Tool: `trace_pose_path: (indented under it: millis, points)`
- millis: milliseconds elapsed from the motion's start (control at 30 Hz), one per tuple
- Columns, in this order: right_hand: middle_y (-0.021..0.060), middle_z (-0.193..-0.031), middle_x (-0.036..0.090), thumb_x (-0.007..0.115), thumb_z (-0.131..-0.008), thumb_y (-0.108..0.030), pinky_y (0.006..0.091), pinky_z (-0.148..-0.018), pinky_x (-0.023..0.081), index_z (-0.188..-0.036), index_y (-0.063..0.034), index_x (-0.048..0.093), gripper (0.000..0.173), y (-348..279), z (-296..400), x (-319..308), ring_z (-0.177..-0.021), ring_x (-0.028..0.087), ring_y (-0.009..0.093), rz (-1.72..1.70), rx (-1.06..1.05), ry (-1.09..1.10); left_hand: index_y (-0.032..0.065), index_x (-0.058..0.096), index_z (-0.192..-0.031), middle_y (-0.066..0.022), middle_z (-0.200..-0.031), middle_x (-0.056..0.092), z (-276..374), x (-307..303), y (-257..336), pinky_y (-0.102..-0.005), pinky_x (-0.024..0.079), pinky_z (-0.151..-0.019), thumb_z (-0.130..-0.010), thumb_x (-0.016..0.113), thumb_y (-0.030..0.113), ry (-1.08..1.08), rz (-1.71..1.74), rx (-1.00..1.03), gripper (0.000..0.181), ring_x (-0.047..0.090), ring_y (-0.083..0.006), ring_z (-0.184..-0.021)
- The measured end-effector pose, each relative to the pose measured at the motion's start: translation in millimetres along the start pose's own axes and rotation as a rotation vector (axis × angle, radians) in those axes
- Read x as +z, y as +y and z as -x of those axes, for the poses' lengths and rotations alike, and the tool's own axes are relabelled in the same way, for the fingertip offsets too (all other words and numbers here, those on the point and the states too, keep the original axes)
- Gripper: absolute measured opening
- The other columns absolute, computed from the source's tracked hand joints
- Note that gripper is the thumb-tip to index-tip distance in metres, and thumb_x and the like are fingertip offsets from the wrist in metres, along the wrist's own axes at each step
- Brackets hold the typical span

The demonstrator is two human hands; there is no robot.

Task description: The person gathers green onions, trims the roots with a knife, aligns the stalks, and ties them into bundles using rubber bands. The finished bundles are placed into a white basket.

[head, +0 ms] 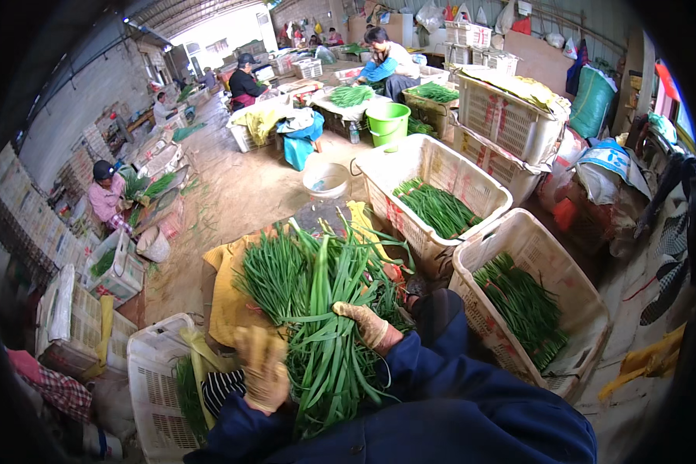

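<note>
My right hand (366,326), in a stained work glove, is closed around a loose bunch of long, flat green leaves (325,348) that look like Chinese chives. The bunch spreads over my lap, its pale stem ends pointing away from me. Left of it, my left hand (261,368) is raised in a similar glove; it is blurred, its fingers extended with nothing seen in them. A heap of thinner green stalks (275,272) lies just beyond the bunch, on a yellow woven cloth (226,290). Leaves hide part of my right fingers.
Plastic crates with tied green bundles stand at my right, one nearer (528,310) and one farther (435,206). Another crate (159,400) is at my left. Ahead are a white bucket (326,181) and a green bucket (387,123). Several people work around the shed, including one person (107,194) at left.
</note>
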State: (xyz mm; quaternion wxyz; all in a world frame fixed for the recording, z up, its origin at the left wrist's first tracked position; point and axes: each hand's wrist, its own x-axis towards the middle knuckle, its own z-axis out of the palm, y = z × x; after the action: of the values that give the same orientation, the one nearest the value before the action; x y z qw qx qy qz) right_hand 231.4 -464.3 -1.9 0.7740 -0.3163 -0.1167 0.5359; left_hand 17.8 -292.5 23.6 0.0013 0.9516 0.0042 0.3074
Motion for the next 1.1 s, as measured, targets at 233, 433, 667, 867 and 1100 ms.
trace_pose_path:
  millis: [233,433,667,867,1100]
  points:
    - [0.0008,-0.102,0.07,0.074,-0.085,-0.03,0.0281,-0.076,0.053,-0.108,-0.0053,0.071,0.034,55.7,8.6,39.1,-0.084,0.064,0.01,0.474,-0.052,0.154,0.003,0.033,-0.143,-0.0105,-0.13,0.049,23.2,61.2,5.5,-0.0372,0.045,-0.095,-0.083,0.073,0.041,-0.24,1.463,-0.454,0.082,0.052,-0.0197,-0.113]
    - [0.021,-0.132,0.051,0.072,-0.085,-0.041,0.0392,-0.094,0.043,-0.132,0.0038,0.048,0.069,5.6,30.8,16.5,-0.113,0.052,0.026,1.451,-0.242,-0.421,0.0017,0.06,-0.119,-0.0188,-0.134,0.051,46.0,48.3,-27.8,-0.0335,0.047,-0.078,-0.089,0.068,0.022,-0.696,2.125,-0.409,0.037,0.057,-0.0182,-0.086]
    - [0.009,-0.089,0.069,0.058,-0.094,-0.042,0.0241,-0.052,0.047,-0.105,-0.0025,0.062,0.041,-55.6,56.4,-115.9,-0.067,0.064,0.014,0.306,0.016,0.115,0.0038,0.061,-0.126,-0.0216,-0.142,0.04,96.3,-5.6,-70.4,-0.0344,0.045,-0.079,-0.095,0.056,0.02,-0.744,1.909,-0.367,0.034,0.052,-0.0222,-0.087]
    - [0.0093,-0.114,0.066,0.048,-0.096,-0.054,0.0315,-0.084,0.049,-0.122,-0.0046,0.06,0.057,-39.9,14.5,-55.8,-0.101,0.063,0.017,0.632,-0.479,0.094,-0.003,0.064,-0.113,-0.0148,-0.114,0.062,67.5,-47.5,-29.9,-0.0325,0.048,-0.071,-0.091,0.064,0.017,-0.835,1.581,-0.965,0.03,0.058,-0.0207,-0.078]
    - [0.0104,-0.095,0.068,0.058,-0.095,-0.019,0.0305,-0.077,0.052,-0.118,0.0001,0.056,0.031,-24.7,-20.3,-13.0,-0.086,0.066,0.017,1.1,-0.346,-0.051,0.0001,0.062,-0.113,-0.0098,-0.101,0.066,75.3,-27.3,-13.2,-0.0296,0.05,-0.064,-0.086,0.07,0.014,-0.927,1.518,-0.971,0.032,0.06,-0.0183,-0.073]
